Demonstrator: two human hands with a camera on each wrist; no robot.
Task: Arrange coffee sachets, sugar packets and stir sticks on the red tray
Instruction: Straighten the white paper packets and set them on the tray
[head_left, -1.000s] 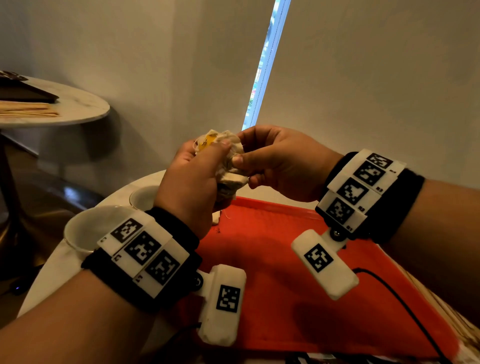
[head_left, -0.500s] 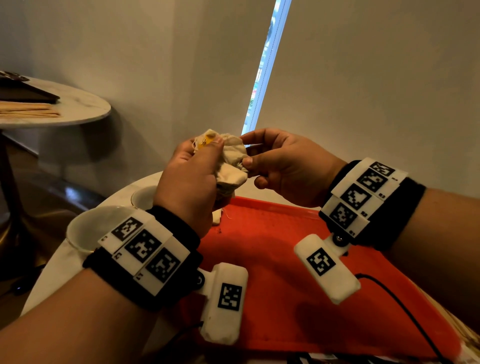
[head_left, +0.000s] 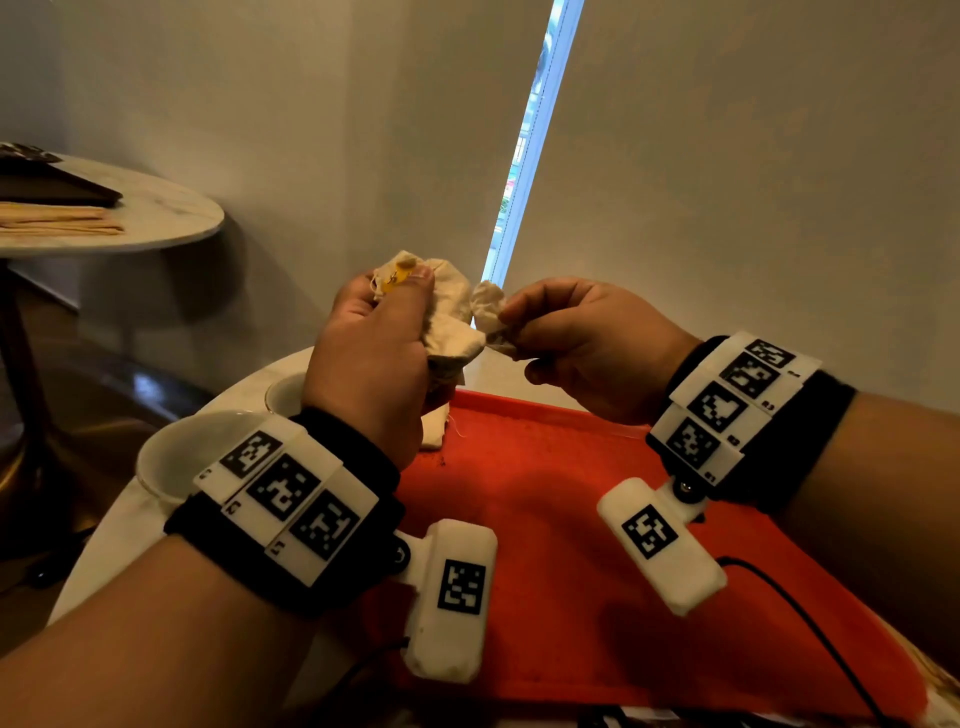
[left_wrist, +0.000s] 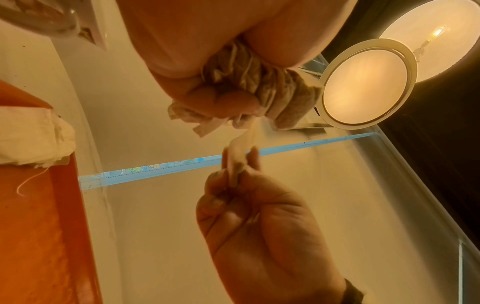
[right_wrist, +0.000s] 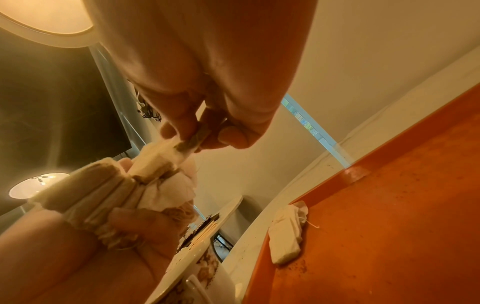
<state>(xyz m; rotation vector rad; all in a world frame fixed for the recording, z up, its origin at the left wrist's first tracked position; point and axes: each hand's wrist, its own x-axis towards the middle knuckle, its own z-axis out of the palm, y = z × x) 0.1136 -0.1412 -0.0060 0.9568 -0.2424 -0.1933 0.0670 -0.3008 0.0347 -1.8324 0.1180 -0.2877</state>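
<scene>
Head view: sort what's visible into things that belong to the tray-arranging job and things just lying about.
Job in hand:
- bunch of sachets gripped by left hand
- one sachet pinched by right hand
- red tray
- sachet on the tray's corner

Lying about:
- white cups
- side table with a dark folder

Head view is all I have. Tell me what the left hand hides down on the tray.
Observer: The right wrist view shows a lone sachet lying at the edge of the red tray, with a loose thread trailing onto the tray.
Operator: Now describe the left hand's grip from below.
Observer: In the left wrist view, the left hand has its fingers curled round a bunch of sachets, several of them pressed together.
Operator: Give me the right hand.
Observer: The right hand pinches the end of one drawn-out sachet between thumb and fingertips. Its other end touches the bunch.
</scene>
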